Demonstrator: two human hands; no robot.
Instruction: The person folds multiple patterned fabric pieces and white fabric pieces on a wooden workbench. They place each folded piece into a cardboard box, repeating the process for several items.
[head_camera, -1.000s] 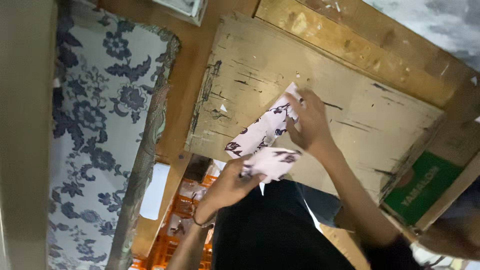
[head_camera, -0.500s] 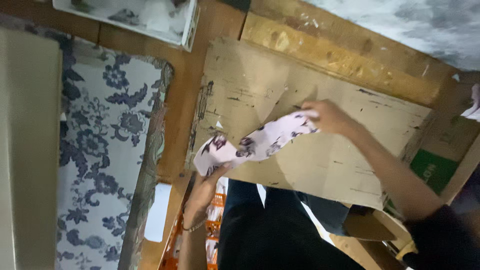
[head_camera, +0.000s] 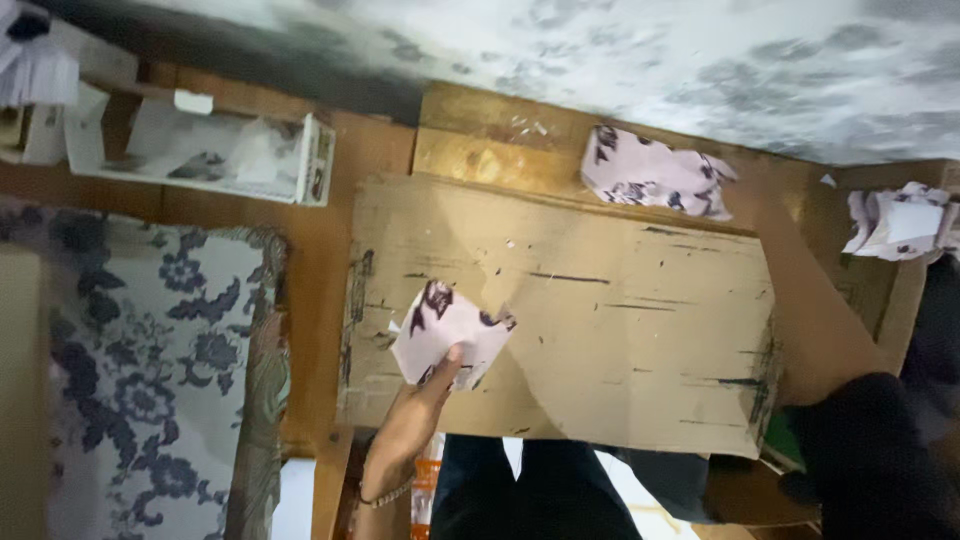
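Paper has split since half a second ago: left hand (head_camera: 405, 430) pinches one pink printed folded sheet (head_camera: 447, 335) at the near-left edge of the scuffed cardboard worktop (head_camera: 620, 330). Right hand (head_camera: 745, 195) reaches the pink printed wad (head_camera: 650, 180) at the far edge (grip hidden, cannot tell). Risk: thin sheet could tear under the thumb.
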